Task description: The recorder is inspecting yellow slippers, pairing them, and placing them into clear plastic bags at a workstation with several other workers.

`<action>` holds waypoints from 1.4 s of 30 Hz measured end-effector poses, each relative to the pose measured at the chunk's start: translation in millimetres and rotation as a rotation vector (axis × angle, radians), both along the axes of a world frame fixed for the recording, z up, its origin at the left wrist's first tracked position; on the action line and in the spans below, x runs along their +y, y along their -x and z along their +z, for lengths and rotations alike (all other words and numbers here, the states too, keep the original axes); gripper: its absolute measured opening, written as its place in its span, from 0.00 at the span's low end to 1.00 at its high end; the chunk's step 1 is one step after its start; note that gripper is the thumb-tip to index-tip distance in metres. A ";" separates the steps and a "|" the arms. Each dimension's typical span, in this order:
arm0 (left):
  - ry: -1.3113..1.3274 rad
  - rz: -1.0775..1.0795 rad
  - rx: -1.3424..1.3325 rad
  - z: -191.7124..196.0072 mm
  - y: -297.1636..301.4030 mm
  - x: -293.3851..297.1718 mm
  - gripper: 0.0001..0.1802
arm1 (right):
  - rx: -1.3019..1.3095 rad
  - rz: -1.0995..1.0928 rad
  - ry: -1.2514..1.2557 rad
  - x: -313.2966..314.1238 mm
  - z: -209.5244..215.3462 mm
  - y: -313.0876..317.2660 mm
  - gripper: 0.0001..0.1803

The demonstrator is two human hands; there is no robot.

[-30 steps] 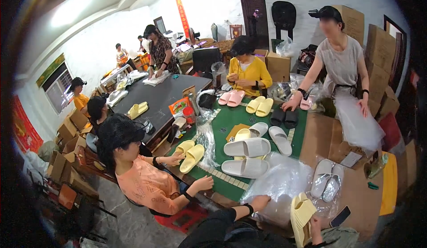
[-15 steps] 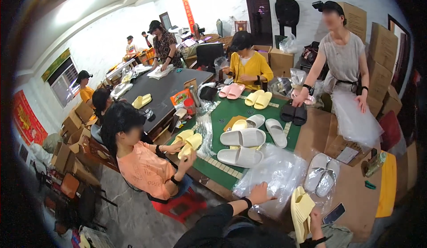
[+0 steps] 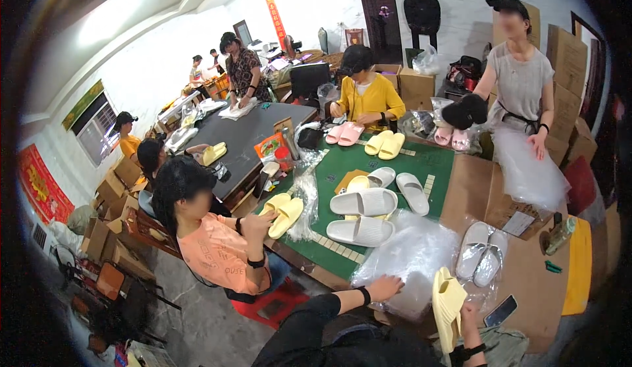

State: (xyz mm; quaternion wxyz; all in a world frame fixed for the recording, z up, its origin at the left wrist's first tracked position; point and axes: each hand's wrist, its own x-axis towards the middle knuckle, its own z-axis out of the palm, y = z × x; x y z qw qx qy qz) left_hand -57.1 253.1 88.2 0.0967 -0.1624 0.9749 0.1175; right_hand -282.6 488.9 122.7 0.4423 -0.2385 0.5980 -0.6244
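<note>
Two hands at work: your right hand [image 3: 469, 321] is clenched around a pair of yellow slippers [image 3: 449, 305], held upright just right of the clear plastic bags [image 3: 411, 255]. Your left hand [image 3: 385, 287] lies flat and open on those bags — gripping nothing — at their near edge.

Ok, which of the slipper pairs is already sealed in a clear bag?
The white pair on the brown cardboard, just beyond the right hand that holds the yellow slipper. The pairs on the green mat lie bare.
</note>
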 end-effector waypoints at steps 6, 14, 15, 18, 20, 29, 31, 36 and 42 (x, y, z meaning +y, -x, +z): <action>-0.366 -0.098 0.011 -97.5 -8.8 -18.1 0.21 | -0.207 0.152 -0.012 7.5 21.3 -6.0 0.12; -1.086 -0.010 0.381 -71.0 32.3 -31.7 0.28 | -0.207 0.525 -0.232 -4.9 61.0 -33.2 0.16; -1.089 -0.015 0.383 -64.7 37.6 -34.7 0.28 | -0.204 0.521 -0.235 -7.0 55.9 -33.9 0.16; -1.476 0.005 0.213 -47.6 44.0 -37.7 0.31 | -0.111 0.466 -0.241 -7.1 19.6 -29.0 0.17; -1.230 0.015 0.133 9.8 43.6 -30.4 0.31 | 0.131 0.412 -0.386 -5.5 24.3 -26.8 0.16; -0.642 0.137 0.215 -1.0 55.4 -1.7 0.32 | 1.369 0.363 -0.344 -30.8 30.9 -43.8 0.12; -0.581 0.158 0.213 -0.7 53.8 -0.1 0.31 | 1.383 0.379 -0.260 -37.7 37.6 -55.1 0.11; -0.311 0.077 0.144 -5.9 45.1 3.3 0.29 | 1.457 0.351 -0.291 -44.5 25.8 -71.2 0.10; -0.272 0.069 0.352 -4.6 33.9 1.9 0.27 | 1.408 0.163 -0.308 -67.5 34.1 -83.2 0.10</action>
